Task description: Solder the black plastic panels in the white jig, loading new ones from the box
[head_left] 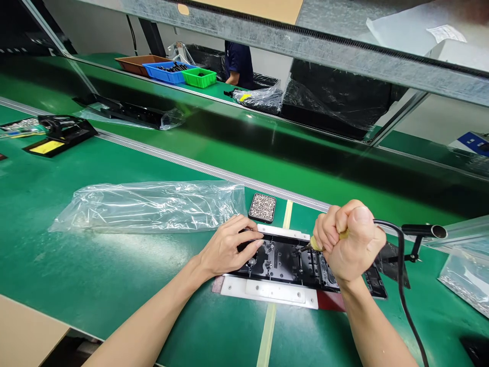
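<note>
A long black plastic housing (282, 260) lies with its ribbed inside upward in a white fixture (273, 291). My left hand (233, 243) rests over its left end, fingers apart and touching it; thumb and index finger point right with a gap between. My right hand (349, 239) is closed in a fist round the yellow handle of a soldering iron (315, 243), whose tip reaches down to the housing's middle. A black cord (401, 275) runs from the fist. Behind the fixture stands a small black tray (262, 207) of tiny metal parts.
A clear plastic bag (153, 206) lies at left. On the right are an iron holder (424, 232) and a bag of small parts (468, 280). A black stand with yellow sponge (48, 147) sits far left. Beyond the divider are bins (199, 77) and a person (239, 63).
</note>
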The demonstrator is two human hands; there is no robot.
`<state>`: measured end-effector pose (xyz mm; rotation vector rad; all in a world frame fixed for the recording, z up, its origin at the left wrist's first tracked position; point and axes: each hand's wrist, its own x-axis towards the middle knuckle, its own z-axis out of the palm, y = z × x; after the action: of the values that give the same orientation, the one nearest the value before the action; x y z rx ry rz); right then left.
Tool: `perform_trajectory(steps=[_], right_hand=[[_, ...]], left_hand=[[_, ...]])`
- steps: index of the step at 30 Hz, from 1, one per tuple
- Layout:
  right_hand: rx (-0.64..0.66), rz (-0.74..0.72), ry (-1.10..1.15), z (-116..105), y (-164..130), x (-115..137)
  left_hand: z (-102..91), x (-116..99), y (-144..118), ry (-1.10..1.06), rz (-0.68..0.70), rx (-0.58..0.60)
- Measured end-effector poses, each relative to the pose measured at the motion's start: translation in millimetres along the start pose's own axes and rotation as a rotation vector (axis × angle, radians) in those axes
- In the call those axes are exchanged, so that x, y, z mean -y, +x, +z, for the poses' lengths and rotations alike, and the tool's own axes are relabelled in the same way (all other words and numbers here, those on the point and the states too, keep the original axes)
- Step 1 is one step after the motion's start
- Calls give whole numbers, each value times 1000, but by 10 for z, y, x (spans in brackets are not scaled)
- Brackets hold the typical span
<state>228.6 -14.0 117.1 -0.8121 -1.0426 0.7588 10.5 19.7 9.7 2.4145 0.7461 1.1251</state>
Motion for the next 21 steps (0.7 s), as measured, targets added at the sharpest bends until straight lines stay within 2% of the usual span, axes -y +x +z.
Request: perform_trajectory(steps=[21], right_hand=[[8,2,0,-4,-3,7]], left_hand=[[-4,-10,11,15,-2,0]])
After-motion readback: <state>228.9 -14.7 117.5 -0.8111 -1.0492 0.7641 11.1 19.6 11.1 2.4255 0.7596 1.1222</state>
